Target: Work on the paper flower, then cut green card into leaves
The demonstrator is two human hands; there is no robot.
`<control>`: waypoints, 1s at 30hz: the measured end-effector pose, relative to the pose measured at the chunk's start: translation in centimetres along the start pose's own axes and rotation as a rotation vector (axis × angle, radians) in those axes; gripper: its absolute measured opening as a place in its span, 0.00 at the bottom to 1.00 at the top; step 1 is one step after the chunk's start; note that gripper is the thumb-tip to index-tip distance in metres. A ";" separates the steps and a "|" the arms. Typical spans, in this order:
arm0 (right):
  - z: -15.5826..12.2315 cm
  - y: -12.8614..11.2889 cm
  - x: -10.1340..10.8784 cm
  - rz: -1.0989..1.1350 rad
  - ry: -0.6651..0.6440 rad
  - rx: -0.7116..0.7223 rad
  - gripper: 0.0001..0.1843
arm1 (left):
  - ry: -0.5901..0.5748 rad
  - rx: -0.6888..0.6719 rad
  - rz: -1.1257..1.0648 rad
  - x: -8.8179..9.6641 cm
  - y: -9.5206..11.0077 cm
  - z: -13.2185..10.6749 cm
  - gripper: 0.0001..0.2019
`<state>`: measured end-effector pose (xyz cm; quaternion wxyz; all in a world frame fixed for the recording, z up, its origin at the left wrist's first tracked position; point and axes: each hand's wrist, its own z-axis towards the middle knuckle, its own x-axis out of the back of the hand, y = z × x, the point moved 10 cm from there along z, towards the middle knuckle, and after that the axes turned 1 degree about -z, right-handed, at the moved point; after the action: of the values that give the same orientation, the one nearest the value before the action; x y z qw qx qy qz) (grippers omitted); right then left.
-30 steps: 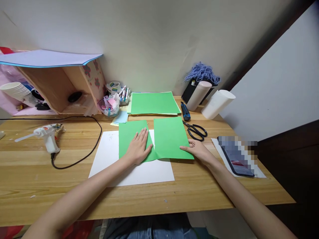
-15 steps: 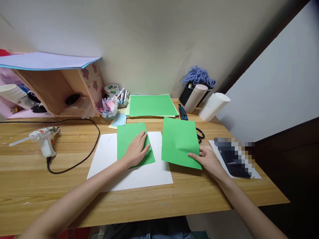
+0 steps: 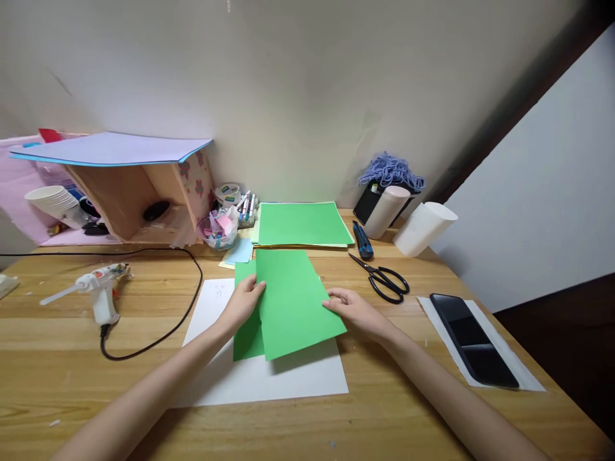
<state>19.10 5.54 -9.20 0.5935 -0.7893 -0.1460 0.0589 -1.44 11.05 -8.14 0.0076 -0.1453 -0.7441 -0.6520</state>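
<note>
A piece of green paper is held slightly above the desk between my two hands. My right hand pinches its right edge, thumb on top. At its left edge, my left hand has its thumb on the front, fingers closed behind. A second green piece lies partly under the first, and my left hand overlaps it; whether the fingers grip it too is hidden. Beneath both is a white sheet with faint pencil marks at its upper left corner.
Black-handled scissors and a blue utility knife lie to the right, near a phone on white paper. A glue gun with its cord is at left. Behind are a green paper stack, a scrap cup and an open box.
My right hand has brought its green piece left, over the other one. My left hand has gone from lying flat to closing on the paper's left edge. The scissors are now uncovered.
</note>
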 end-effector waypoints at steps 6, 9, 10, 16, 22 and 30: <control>2.6 1.3 -3.8 0.013 -0.056 -0.107 0.21 | 0.310 -0.002 0.242 6.3 -1.5 -1.4 0.25; 3.0 2.2 -4.1 -0.027 0.005 -0.119 0.20 | 0.273 0.048 0.122 6.1 -2.5 -1.4 0.31; 3.0 2.4 -4.1 -0.055 0.011 -0.113 0.20 | 0.244 0.047 0.076 5.6 -2.5 -1.3 0.31; 4.2 -1.1 -0.1 -0.535 0.071 0.043 0.11 | 0.161 -0.082 0.133 3.1 -0.9 -1.0 0.20; 8.8 -8.9 5.8 -1.376 0.424 0.414 0.12 | 0.237 -0.148 0.250 5.4 -0.6 1.3 0.21; 12.1 -7.5 5.1 -1.498 0.311 0.402 0.10 | 0.266 -0.058 0.234 10.0 -3.1 3.3 0.25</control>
<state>19.55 20.08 -5.17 0.6198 -0.3577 -0.5407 -0.4421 -11.13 16.00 -9.63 0.1777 -0.1434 -0.6955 -0.6813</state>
